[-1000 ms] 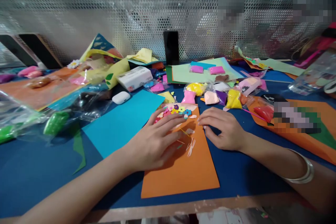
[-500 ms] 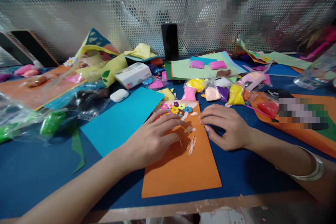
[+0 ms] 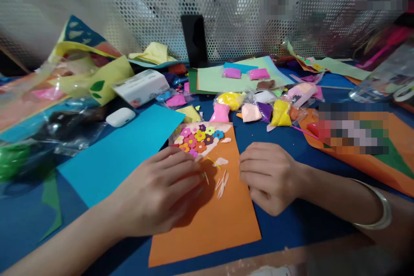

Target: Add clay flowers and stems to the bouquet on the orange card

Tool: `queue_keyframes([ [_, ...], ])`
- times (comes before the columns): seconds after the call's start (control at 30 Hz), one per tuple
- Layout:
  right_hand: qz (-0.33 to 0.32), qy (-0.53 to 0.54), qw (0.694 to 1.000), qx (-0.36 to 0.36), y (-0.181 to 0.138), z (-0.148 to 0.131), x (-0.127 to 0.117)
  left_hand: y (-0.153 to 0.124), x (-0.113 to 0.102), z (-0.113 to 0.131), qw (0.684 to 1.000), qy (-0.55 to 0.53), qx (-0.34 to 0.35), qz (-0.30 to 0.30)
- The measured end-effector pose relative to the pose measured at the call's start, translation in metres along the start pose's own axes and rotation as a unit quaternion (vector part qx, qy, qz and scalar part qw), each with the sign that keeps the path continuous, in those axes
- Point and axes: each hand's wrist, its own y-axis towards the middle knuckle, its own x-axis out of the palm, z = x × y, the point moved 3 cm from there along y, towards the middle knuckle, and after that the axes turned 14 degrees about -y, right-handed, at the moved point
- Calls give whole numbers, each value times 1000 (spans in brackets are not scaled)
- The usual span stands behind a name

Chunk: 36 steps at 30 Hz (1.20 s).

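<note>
A sheet of orange paper (image 3: 207, 237) lies on the blue tabletop. On its upper part is a pale pink clay piece (image 3: 207, 152) covered with small colourful clay flowers (image 3: 195, 139). Thin white strips (image 3: 222, 185), a yellow strip (image 3: 213, 162) and a flat pale clay piece (image 3: 221, 162) lie below. My left hand (image 3: 161, 189) is over the paper's left side, fingers curled together; a thin white sliver (image 3: 206, 177) shows by its fingertips. My right hand (image 3: 271, 177) is closed at the paper's right edge. What either hand holds, if anything, is hidden.
Blue paper (image 3: 126, 155) lies to the left, near a white earbud case (image 3: 120, 117) and a white box (image 3: 142, 87). Bags of yellow clay (image 3: 281, 113) and pink clay (image 3: 220, 113) line the back. A phone (image 3: 194, 41) leans against a perforated metal screen (image 3: 233, 4).
The view has shifted, bringing the paper nearer. My left hand has drawn back from the flowers, uncovering more of them. My right hand's fingers have curled in more tightly.
</note>
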Motion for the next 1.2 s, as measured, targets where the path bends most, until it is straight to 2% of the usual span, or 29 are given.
queue_keyframes([
  [0.2,-20,-17,999,-45,3,-6,-3,5,7,13,1000,-19,11,15],
  [0.3,-28,-23,998,-42,4,-5,-2,7,7,16,999,-34,14,5],
  [0.47,-46,-30,998,-32,2,-3,-1,7,6,14,999,-31,6,29],
  [0.77,-54,-29,998,-33,2,-3,-1,1,3,14,994,-106,5,-11],
  [0.9,-65,-30,997,-32,0,-4,1,1,2,11,996,-94,-5,-10],
  [1.03,-53,-4,999,-5,-1,-4,2,1,6,10,997,-79,-23,-12],
  [1.2,-34,98,992,76,1,-2,5,-1,11,9,998,-47,-45,-9],
])
